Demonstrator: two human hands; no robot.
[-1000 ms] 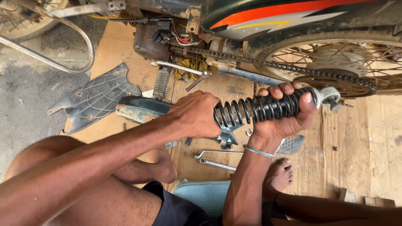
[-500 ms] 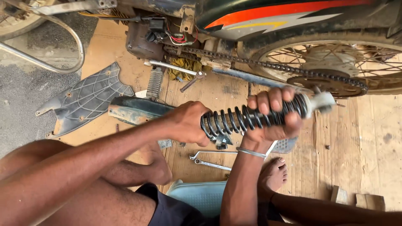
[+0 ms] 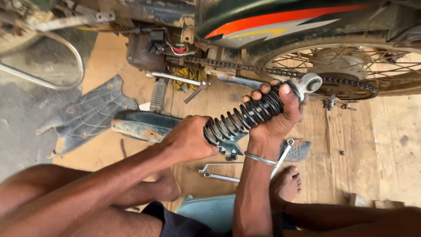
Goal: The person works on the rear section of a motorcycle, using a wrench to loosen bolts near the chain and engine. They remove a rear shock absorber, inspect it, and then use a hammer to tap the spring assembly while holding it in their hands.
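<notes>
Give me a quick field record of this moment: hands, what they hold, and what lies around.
left hand: grips lower end of black coil-spring shock absorber
right hand: wraps the spring's upper part, below its silver eyelet
shock: tilted, eyelet end up near rusty spoked rear wheel
floor: metal wrenches, grey plastic panel
drive chain: on motorcycle, above hands
</notes>
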